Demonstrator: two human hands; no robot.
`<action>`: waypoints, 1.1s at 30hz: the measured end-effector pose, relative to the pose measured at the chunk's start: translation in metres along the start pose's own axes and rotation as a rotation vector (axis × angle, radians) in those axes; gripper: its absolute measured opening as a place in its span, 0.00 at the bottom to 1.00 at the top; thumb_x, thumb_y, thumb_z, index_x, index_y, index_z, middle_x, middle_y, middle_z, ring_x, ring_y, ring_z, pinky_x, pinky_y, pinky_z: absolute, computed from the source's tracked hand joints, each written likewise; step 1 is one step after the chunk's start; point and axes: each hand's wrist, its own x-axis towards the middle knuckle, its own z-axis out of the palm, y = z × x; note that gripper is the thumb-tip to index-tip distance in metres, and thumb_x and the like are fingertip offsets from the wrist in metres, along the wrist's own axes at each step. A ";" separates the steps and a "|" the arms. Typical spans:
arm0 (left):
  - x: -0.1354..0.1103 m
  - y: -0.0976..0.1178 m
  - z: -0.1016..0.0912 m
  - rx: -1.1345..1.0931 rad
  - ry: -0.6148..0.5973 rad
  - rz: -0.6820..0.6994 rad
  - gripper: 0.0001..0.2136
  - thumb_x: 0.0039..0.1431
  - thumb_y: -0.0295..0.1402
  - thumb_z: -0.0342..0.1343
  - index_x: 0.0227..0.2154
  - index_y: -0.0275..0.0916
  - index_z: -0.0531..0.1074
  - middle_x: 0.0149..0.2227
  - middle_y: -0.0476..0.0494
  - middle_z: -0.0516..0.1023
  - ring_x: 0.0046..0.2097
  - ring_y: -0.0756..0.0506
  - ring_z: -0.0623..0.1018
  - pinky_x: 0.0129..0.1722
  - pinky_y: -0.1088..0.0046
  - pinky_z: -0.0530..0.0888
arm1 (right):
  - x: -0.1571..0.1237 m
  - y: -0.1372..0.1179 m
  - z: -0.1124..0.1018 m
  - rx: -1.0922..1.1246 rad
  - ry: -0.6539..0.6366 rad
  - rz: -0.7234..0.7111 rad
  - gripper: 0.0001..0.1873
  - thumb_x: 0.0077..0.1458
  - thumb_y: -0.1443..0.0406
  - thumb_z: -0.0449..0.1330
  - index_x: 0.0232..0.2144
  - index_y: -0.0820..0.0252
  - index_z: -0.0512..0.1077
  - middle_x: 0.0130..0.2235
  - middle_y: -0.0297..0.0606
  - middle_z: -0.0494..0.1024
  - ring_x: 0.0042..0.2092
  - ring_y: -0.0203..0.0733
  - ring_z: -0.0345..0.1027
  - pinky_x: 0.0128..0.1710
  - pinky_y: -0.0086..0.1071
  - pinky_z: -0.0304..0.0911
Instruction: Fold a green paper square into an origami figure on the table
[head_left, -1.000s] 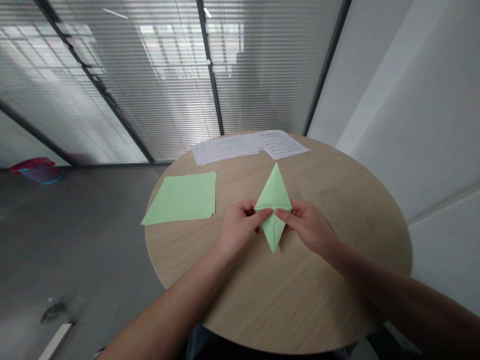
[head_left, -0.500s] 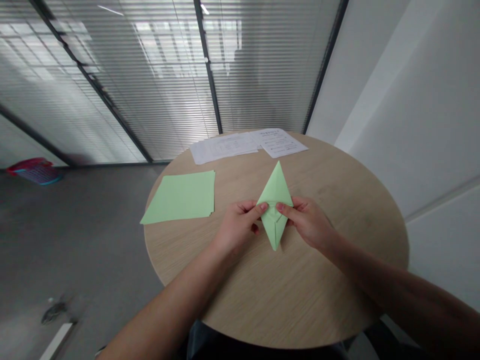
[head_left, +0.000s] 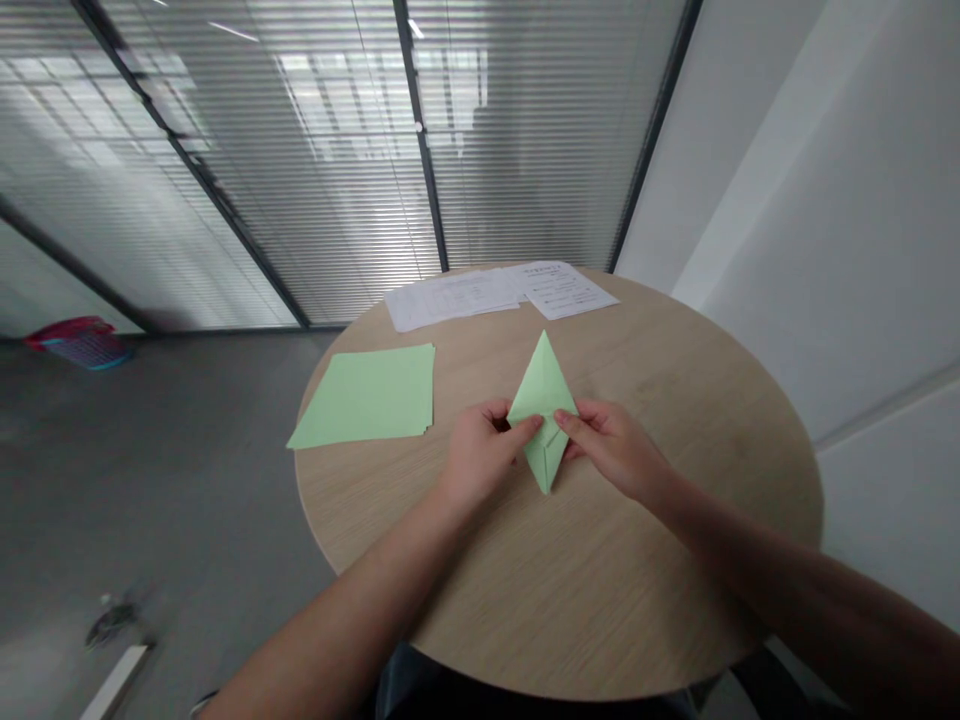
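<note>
Head camera looked forward and down at the worktop (head_left: 600, 590) from above its near edge. Left hand (head_left: 480, 450) and right hand (head_left: 619, 450) fell near mid-frame, blinds (head_left: 337, 220) beyond.

The person's left hand (head_left: 480, 450) and right hand (head_left: 619, 455) are bare, as are both forearms (head_left: 360, 610), with dark bluish clothing (head_left: 405, 685) showing below.

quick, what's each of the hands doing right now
Left hand: closed on the left edge of the folded green paper, thumb on top.
Right hand: closed on its right edge, thumb on top.
</note>
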 end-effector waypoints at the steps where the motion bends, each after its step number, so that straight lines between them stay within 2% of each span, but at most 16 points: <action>1: 0.000 0.000 0.000 0.013 0.014 0.005 0.11 0.52 0.39 0.62 0.23 0.37 0.74 0.21 0.50 0.69 0.23 0.51 0.66 0.22 0.75 0.61 | 0.000 0.000 0.001 0.011 -0.011 0.002 0.22 0.58 0.45 0.65 0.33 0.58 0.80 0.33 0.40 0.83 0.34 0.45 0.79 0.36 0.39 0.78; 5: -0.003 0.004 0.001 -0.009 0.032 0.012 0.08 0.50 0.36 0.61 0.22 0.37 0.73 0.21 0.52 0.67 0.24 0.52 0.64 0.24 0.75 0.60 | -0.001 -0.002 0.003 0.045 -0.050 0.012 0.19 0.56 0.48 0.67 0.34 0.58 0.79 0.33 0.39 0.83 0.33 0.44 0.80 0.37 0.40 0.78; 8: -0.003 0.005 0.002 -0.066 0.003 -0.013 0.08 0.49 0.36 0.61 0.21 0.37 0.74 0.21 0.53 0.66 0.23 0.53 0.62 0.24 0.75 0.59 | -0.003 -0.003 0.001 0.012 -0.033 -0.013 0.17 0.56 0.50 0.67 0.32 0.58 0.79 0.31 0.38 0.83 0.33 0.45 0.80 0.37 0.41 0.78; 14: 0.002 0.000 -0.002 -0.118 -0.007 -0.065 0.14 0.52 0.45 0.65 0.26 0.37 0.79 0.22 0.49 0.71 0.22 0.52 0.63 0.22 0.75 0.60 | -0.003 -0.006 -0.004 0.048 0.020 -0.006 0.18 0.55 0.49 0.68 0.29 0.58 0.79 0.31 0.40 0.84 0.34 0.46 0.80 0.37 0.41 0.78; 17: 0.002 -0.003 -0.005 -0.117 -0.001 -0.058 0.15 0.55 0.46 0.64 0.27 0.38 0.80 0.22 0.50 0.71 0.22 0.53 0.63 0.21 0.75 0.60 | -0.002 -0.005 -0.004 0.065 0.033 0.011 0.19 0.55 0.48 0.68 0.31 0.59 0.80 0.32 0.41 0.84 0.33 0.45 0.80 0.36 0.40 0.78; 24: 0.003 -0.005 -0.008 -0.192 0.081 -0.044 0.13 0.53 0.44 0.67 0.25 0.38 0.79 0.22 0.49 0.72 0.22 0.52 0.65 0.22 0.75 0.61 | 0.001 0.000 -0.003 0.205 -0.074 0.055 0.24 0.55 0.45 0.67 0.36 0.61 0.81 0.34 0.43 0.85 0.33 0.44 0.80 0.34 0.39 0.79; 30: 0.001 0.001 -0.007 -0.166 0.048 -0.056 0.13 0.56 0.43 0.64 0.28 0.37 0.80 0.25 0.45 0.75 0.26 0.50 0.71 0.21 0.76 0.64 | 0.001 0.000 -0.005 0.149 0.037 0.012 0.22 0.57 0.47 0.66 0.34 0.61 0.81 0.31 0.43 0.84 0.31 0.44 0.79 0.33 0.39 0.79; 33: -0.001 0.004 -0.008 -0.115 0.066 -0.042 0.12 0.58 0.41 0.62 0.29 0.37 0.79 0.24 0.46 0.74 0.24 0.51 0.69 0.21 0.76 0.64 | -0.001 -0.001 -0.004 0.157 0.066 0.003 0.21 0.57 0.48 0.66 0.32 0.61 0.81 0.31 0.43 0.84 0.31 0.44 0.80 0.32 0.39 0.79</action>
